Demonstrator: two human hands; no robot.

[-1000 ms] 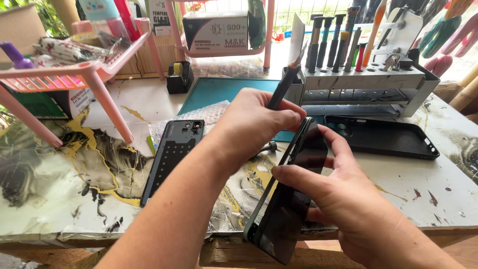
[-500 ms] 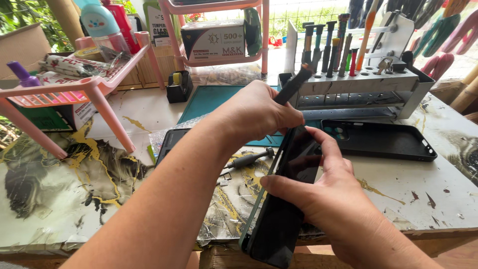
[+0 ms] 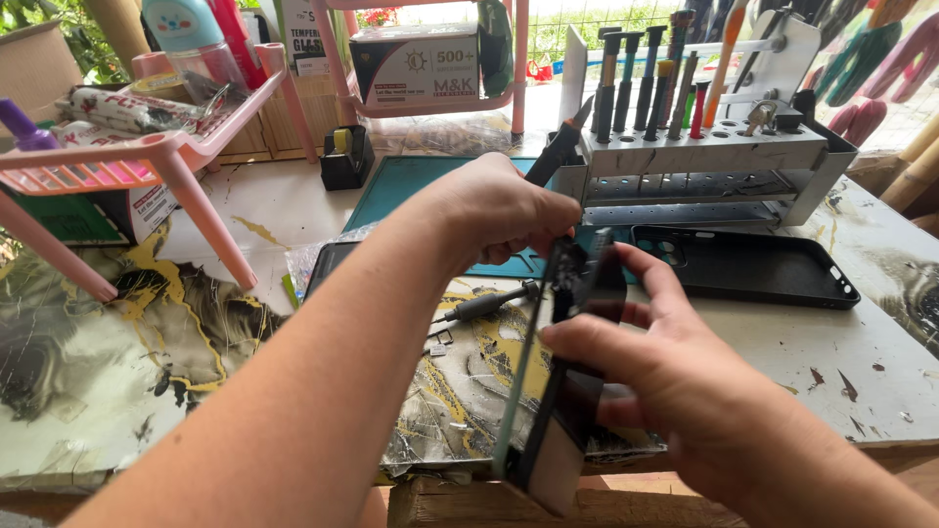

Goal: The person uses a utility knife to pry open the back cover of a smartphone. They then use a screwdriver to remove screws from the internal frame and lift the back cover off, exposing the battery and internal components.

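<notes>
Phone (image 3: pixel 562 391) sits edge-on at the lower centre of the frame, tilted so I see its thin side and dark face, raised above the marbled surface (image 3: pixel 147 372). From here I see my right hand (image 3: pixel 675 381) wrapped around it from the right, fingers across the back and thumb along the near edge, so that grip is closed on the phone. My left hand (image 3: pixel 499 210) comes in from the lower left, its grip pinched narrow around a black pointed tool (image 3: pixel 558 152) whose tip sticks up toward the upper centre; the lower end of the tool meets the phone's top end, though I cannot tell exactly where it touches. Just behind the phone, right of centre, a black phone case (image 3: pixel 753 269) lies flat on the surface. A small screwdriver (image 3: pixel 484 305) lies on the surface just left of the phone. A grey tool rack (image 3: pixel 704 156) full of drivers stands at the upper right, and a pink shelf (image 3: pixel 147 156) occupies the upper left
</notes>
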